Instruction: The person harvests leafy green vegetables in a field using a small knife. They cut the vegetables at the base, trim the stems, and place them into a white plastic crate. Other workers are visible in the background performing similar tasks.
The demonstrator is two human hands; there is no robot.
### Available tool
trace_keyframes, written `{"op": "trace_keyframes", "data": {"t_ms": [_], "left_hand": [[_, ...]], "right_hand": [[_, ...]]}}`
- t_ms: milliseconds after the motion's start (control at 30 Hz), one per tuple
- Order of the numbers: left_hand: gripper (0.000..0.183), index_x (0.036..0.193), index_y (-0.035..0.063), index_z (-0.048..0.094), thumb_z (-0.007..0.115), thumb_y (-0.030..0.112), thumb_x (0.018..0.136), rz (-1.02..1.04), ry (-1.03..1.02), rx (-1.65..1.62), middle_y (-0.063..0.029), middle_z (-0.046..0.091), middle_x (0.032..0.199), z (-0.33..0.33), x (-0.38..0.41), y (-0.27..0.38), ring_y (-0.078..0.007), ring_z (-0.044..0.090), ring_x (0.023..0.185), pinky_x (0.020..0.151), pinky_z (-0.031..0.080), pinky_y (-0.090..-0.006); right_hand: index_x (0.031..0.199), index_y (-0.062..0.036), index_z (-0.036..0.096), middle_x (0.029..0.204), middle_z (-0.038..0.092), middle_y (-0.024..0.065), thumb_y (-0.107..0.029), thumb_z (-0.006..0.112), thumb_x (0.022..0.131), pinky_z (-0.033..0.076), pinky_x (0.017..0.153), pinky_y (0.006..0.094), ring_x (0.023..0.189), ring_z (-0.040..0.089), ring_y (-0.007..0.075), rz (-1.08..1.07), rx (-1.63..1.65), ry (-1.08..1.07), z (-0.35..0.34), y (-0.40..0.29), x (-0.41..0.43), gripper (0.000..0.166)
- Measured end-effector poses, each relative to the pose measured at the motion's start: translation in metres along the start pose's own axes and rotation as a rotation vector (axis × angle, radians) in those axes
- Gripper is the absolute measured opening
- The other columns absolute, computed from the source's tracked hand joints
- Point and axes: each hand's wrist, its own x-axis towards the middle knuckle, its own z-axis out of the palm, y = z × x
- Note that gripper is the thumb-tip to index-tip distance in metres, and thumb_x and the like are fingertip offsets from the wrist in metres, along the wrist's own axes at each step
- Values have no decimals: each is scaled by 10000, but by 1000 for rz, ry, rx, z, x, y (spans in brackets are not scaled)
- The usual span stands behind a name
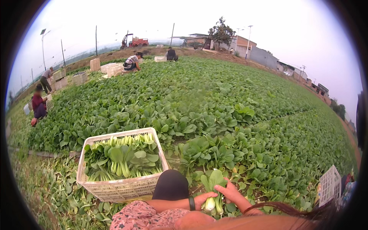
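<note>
A small bunch of bok choy (212, 189), with pale bases and green leaves, is held low in front of me between both hands. My left hand (204, 198), a dark band at its wrist, grips the pale stalks from the left. On the other side my right hand (231, 192) closes around the bunch, thumb across the stalks; its inner fingers are partly hidden. A pale plastic crate (123, 188) stands to my left beside my knee. Bok choy (120, 161) fills it in packed rows, a few heads lying on top.
Growing bok choy (195, 95) spreads ahead and right. Cut leaves (63, 189) litter the ground at left. Several people crouch or stand by crates (113, 69) farther off. A tipped crate (330, 184) is at far right; a red cargo tricycle (138, 42) stands behind.
</note>
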Motion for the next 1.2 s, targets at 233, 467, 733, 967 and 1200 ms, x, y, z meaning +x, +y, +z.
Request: {"op": "trace_keyframes", "data": {"t_ms": [233,467,733,967,1200], "left_hand": [[460,1234,14,471,551,285,872,101,-32,36,-155,624,1070,-1,-5,-1,-264,638,923,845,511,-405],[492,1252,22,464,557,301,857,231,-78,-30,-160,612,1078,-7,-17,17,-263,631,943,867,502,-404],[502,1208,-31,488,561,298,836,589,-7,-1,-172,615,1086,-22,-80,57,-273,625,966,893,488,-400],[496,1197,-46,481,560,274,826,1000,292,161,-177,618,1060,-42,-197,95,-267,634,935,858,507,-389],[457,1188,3,481,634,137,779,1400,1019,334,-82,604,1028,-89,-350,112,-183,604,885,802,496,-324]], "right_hand": [[1365,-32,294,1061,546,116,-345,664,821,510,528,281,855,577,179,61,-35,-57,-5,-17,-7,728],[1373,-121,266,1074,546,150,-371,586,857,459,393,275,592,641,240,107,147,-15,-29,-12,-1,656],[1284,-102,347,965,528,104,-354,509,911,417,351,262,498,595,190,286,35,118,-60,29,22,478],[1257,-100,380,910,536,83,-307,508,912,407,338,263,460,574,183,309,-49,104,-51,35,40,422],[1248,-83,389,916,552,105,-273,545,884,410,337,275,442,562,180,359,-136,103,-47,43,57,439]]}}
